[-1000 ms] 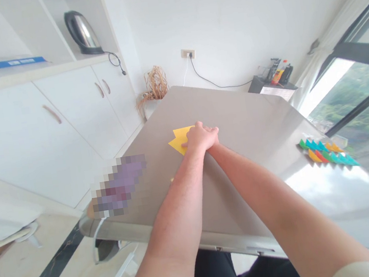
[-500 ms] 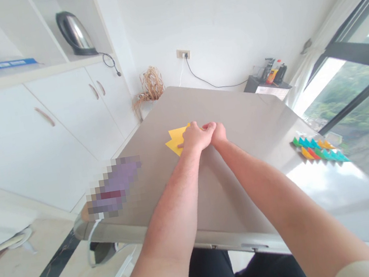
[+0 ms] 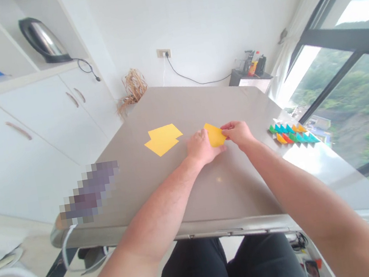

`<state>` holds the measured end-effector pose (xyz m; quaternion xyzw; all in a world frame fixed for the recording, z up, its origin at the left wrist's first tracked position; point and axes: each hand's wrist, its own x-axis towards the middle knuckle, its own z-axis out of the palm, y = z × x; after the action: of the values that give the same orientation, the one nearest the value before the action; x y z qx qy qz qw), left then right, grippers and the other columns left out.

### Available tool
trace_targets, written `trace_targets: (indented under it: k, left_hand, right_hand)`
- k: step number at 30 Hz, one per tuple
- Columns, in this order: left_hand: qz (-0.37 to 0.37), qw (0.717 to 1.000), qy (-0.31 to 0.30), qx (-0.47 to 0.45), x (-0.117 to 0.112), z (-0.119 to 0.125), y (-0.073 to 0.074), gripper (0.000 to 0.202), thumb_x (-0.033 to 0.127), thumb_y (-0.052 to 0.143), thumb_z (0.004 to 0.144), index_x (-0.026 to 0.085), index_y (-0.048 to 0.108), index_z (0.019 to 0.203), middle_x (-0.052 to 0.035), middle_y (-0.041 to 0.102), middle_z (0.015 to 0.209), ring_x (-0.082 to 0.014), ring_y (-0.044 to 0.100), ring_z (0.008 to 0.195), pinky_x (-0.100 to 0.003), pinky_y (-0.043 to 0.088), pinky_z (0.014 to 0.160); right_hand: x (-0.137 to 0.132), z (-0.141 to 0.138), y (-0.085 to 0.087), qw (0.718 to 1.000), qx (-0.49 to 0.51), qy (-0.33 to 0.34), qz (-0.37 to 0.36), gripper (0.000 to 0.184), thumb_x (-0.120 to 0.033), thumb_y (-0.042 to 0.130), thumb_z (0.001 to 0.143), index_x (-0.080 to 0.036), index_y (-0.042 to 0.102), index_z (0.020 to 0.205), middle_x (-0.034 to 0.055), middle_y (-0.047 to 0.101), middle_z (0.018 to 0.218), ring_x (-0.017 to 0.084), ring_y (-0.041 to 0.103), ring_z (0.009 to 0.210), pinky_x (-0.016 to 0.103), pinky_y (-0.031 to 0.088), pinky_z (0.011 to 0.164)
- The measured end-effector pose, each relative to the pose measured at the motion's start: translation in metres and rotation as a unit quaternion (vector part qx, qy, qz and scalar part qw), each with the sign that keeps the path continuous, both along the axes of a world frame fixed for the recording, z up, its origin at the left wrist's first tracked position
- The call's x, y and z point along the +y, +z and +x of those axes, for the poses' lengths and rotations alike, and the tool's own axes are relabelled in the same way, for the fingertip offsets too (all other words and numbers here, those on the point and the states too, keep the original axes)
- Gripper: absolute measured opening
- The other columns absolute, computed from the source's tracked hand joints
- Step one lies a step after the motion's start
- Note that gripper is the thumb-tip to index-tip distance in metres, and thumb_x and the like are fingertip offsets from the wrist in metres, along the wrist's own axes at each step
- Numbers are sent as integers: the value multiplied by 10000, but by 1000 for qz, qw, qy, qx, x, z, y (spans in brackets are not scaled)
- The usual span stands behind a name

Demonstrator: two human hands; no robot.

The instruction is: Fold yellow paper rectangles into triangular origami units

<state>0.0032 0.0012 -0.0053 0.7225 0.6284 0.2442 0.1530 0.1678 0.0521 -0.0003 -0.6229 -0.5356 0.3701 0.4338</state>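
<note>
A sheet of yellow paper [image 3: 215, 135] is held between my two hands above the middle of the table. My left hand [image 3: 201, 146] grips its left side, with the thumb along the near edge. At its right corner, the fingers of my right hand [image 3: 237, 131] pinch the paper. More yellow paper sheets [image 3: 163, 140] lie overlapping on the table, to the left of my left hand. Several small folded paper pieces [image 3: 291, 133] in green, blue, orange and red stand in two rows at the right.
The grey table [image 3: 192, 188] fills the middle. A blurred-out purple object [image 3: 90, 192] lies at its left edge with a white cable. A kettle [image 3: 45, 41] sits on the shelf, and a dark stand [image 3: 248, 78] with bottles is beyond the far right corner.
Both hands have moved right, away from the stack, with one yellow sheet. They have drawn apart, and the remaining sheets now lie uncovered. The camera view has shifted right.
</note>
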Motion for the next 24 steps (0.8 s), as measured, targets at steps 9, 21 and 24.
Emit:
trace_targets:
  k: [9, 21, 24]
  left_hand:
    - [4, 999, -42, 2, -7, 13, -8, 742, 681, 742, 677, 236, 508, 1223, -122, 588, 1298, -321, 542, 1246, -408, 444, 1010]
    - [21, 998, -44, -35, -12, 14, -9, 519, 537, 745, 733, 254, 499, 1093, -95, 567, 1261, -297, 486, 1257, -433, 443, 1050]
    - [25, 998, -43, -41, -12, 12, -8, 490, 495, 755, 738, 256, 506, 1087, -95, 562, 1265, -290, 494, 1261, -435, 448, 1055]
  right_hand:
    - [-21, 22, -14, 998, 58, -1, 12, 203, -88, 660, 673, -160, 718, 854, 12, 687, 736, 137, 660, 683, 266, 568, 657]
    - [-35, 19, -9, 997, 72, 11, 9, 207, -70, 642, 712, -170, 714, 879, 18, 698, 780, 142, 681, 722, 262, 577, 669]
    - [-38, 19, -7, 995, 95, 24, 0, 229, -56, 636, 712, -171, 709, 896, 33, 728, 805, 152, 701, 751, 272, 588, 694]
